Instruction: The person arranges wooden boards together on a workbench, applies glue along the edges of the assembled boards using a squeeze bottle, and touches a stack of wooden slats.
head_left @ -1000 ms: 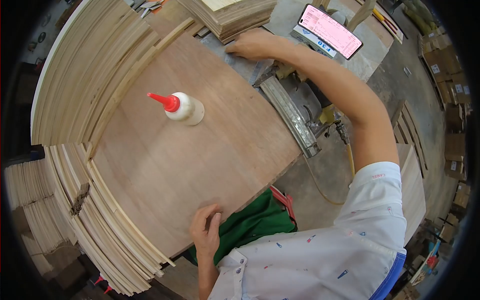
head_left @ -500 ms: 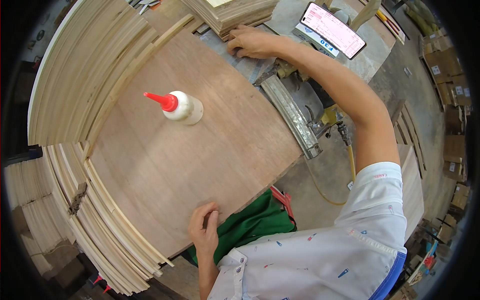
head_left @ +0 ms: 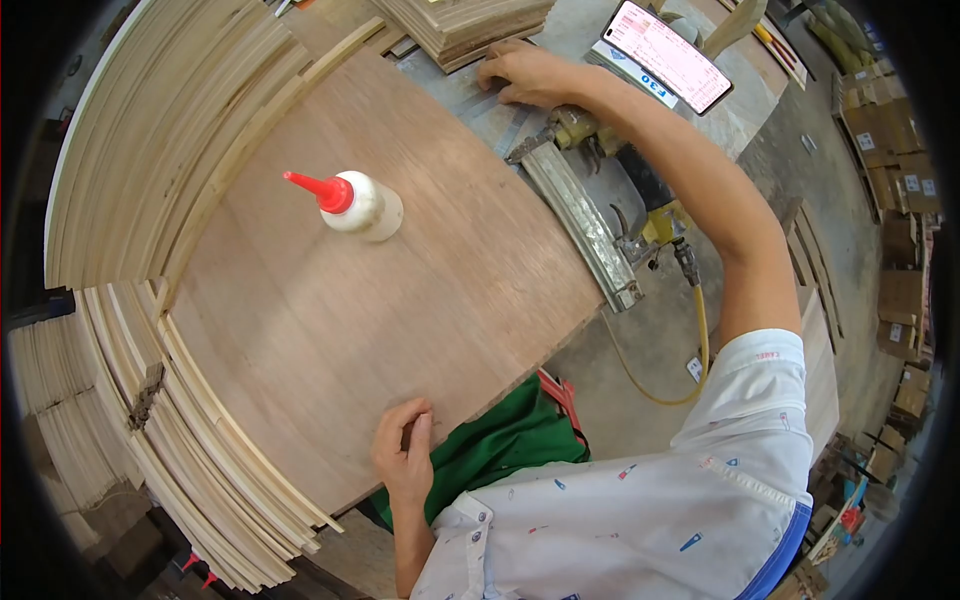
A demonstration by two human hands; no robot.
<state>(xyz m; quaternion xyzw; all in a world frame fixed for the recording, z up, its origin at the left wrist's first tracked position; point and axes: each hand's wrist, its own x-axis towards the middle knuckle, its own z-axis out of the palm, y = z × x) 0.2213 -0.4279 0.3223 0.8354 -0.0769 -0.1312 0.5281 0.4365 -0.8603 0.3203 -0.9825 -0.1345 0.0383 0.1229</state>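
My left hand [head_left: 404, 450] rests at the near edge of a wide plywood panel [head_left: 420, 300], its fingers loosely curled, nothing visible in them. My right hand [head_left: 525, 75] reaches to the far side, over the grey worktop beside a stack of wooden pieces [head_left: 470, 25]. Its fingers are bent down and drawn together; whatever may be under the fingertips is hidden. A white glue bottle [head_left: 375, 208] with a red nozzle stands on the panel. Under my right forearm lies a nail gun [head_left: 585, 225] with a metal magazine, against the panel's right edge.
Long wooden strips [head_left: 170, 140] are stacked along the left, with more strips [head_left: 220, 430] below them. A phone [head_left: 668, 55] with a lit screen leans on a box at the top right. A yellow air hose [head_left: 702, 340] hangs from the nail gun. Cartons [head_left: 890, 130] stand far right.
My right hand has moved slightly right, away from the stack of wooden pieces. My left hand stays nearly in place. The view has shifted a little.
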